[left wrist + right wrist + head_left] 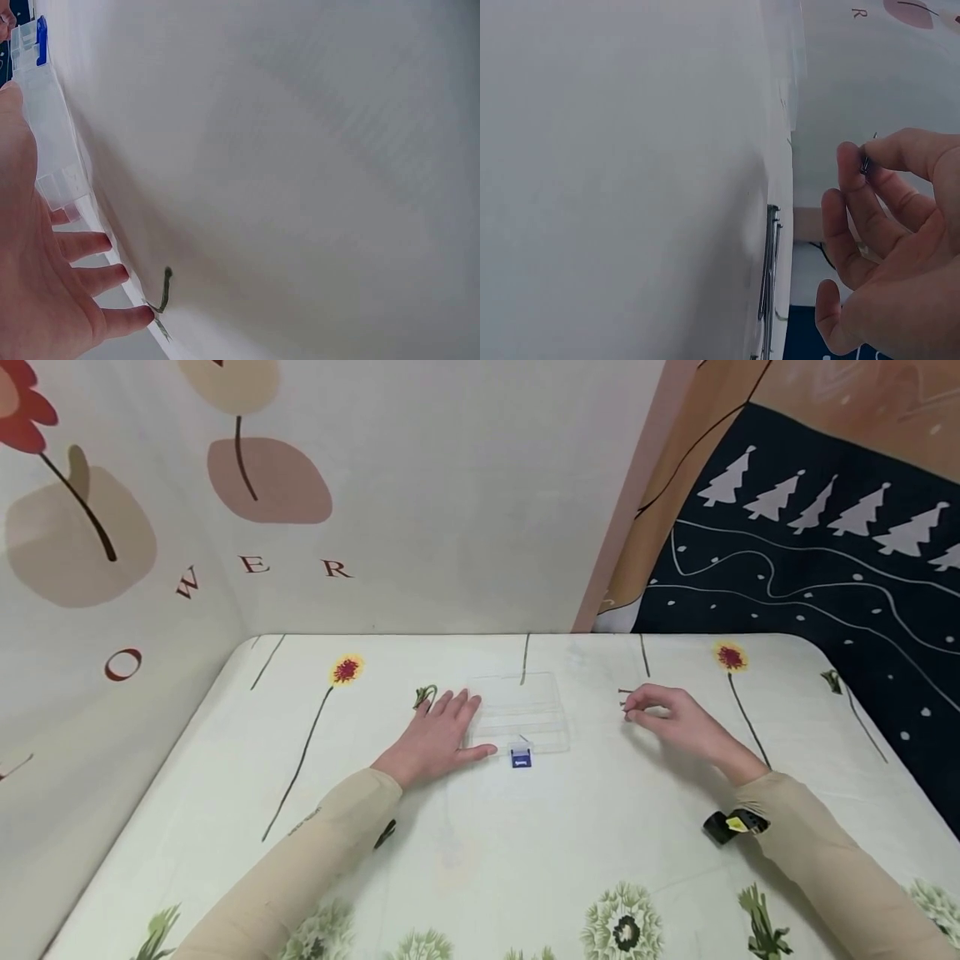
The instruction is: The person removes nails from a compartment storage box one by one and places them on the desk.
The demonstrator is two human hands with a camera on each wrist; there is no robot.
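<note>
A clear plastic box (521,712) with a blue latch (521,759) lies shut on the flowered tablecloth (480,852). My left hand (450,718) rests flat on the cloth, fingers straight, its thumb side against the box's left end. In the left wrist view the left hand (75,262) lies beside the clear plastic box (45,112). My right hand (633,710) hovers to the right of the box with fingers curled. In the right wrist view the thumb and forefinger of the right hand (862,157) pinch a thin dark pin (865,163). Several more dark pins (769,285) lie on the cloth just beyond it.
Walls hung with printed cloth close the table at the back and left (315,527). A dark tree-patterned cloth (825,568) hangs on the right. A black strap with a yellow tag (731,825) sits on my right wrist.
</note>
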